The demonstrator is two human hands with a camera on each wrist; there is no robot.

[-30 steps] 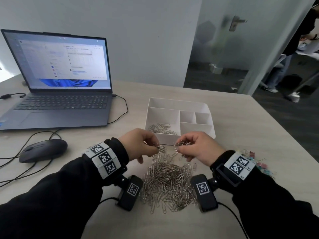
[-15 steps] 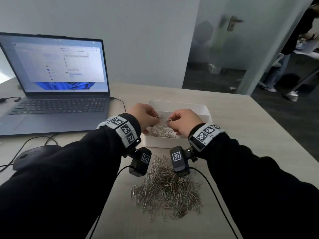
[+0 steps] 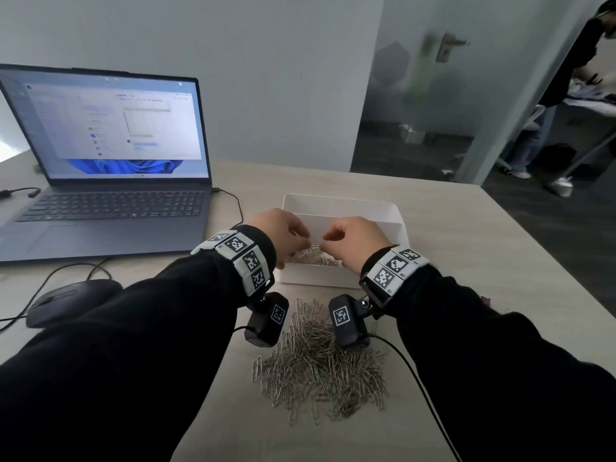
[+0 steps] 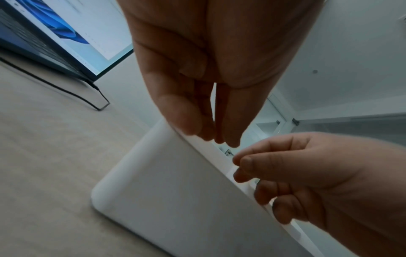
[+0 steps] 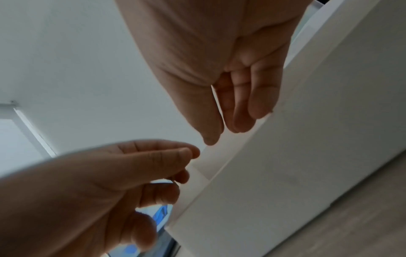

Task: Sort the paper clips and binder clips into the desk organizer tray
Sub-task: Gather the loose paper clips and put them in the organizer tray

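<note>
Across the whole view, a pale table [image 3: 433, 235]. At its far left, an open laptop [image 3: 110, 155], screen lit. Right of that, the white organizer tray [image 3: 340, 205], well back from the near edge. In front of the tray, a big loose pile of paper clips [image 3: 320, 365] on the bare tabletop, barely dented. Near the left sleeve, a dark mouse [image 3: 66, 301].

Above the tray's near-left compartment, side by side and nearly touching, left hand [image 3: 283, 235] and right hand [image 3: 353, 241]. Up from the pile a second ago, and over the tray since half a second ago, fingertips lower now and pointed down into the compartment. Looks like the drop itself: one more small load moving from pile to tray.

Right hand: fingers nearly straight in its wrist view, thumb [image 5: 211, 128] alongside, nothing between them, so apparently let go. Left hand: fingertips bunched and pointing down in its own view with no clip showing, yet from the right wrist a thin wire [image 5: 173, 180] by its curled fingers; cannot tell whether still pinched.

Beneath the hands, a shallow layer of sorted clips [image 3: 313, 258] on the compartment floor. Past the right sleeve, a coloured scrap [image 3: 485, 300], perhaps binder clips, too hidden to name. Judging by the pile, far more to do than done.
</note>
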